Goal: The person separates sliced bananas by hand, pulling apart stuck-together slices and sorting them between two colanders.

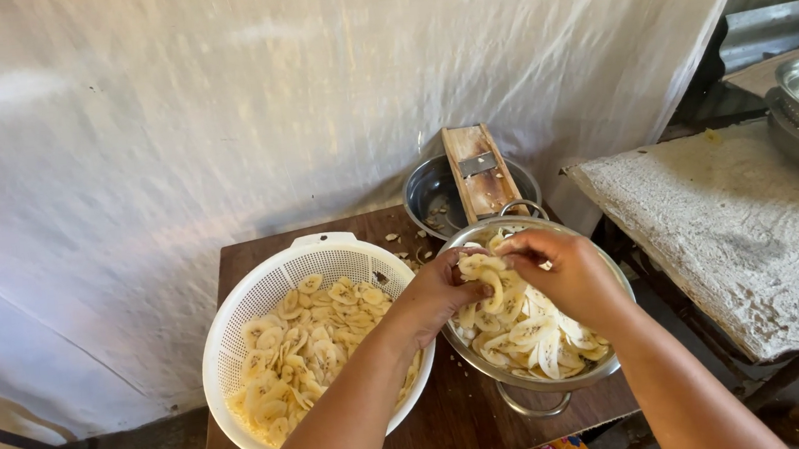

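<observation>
Both hands meet over the steel pot (507, 380) at the table's (457, 414) right edge; left hand (440, 289) and right hand (565, 267) pinch one clump of banana slices (483, 275); white colander (235, 338) of slices sits left; wooden slicer (480, 173) rests on a bowl behind.

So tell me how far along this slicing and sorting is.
Done: the white colander holds a heap of banana slices, and the wooden slicer lies idle. In hand: both hands, left hand and right hand, pull slices apart over the metal pot. Left: many slices in the pot.
</observation>
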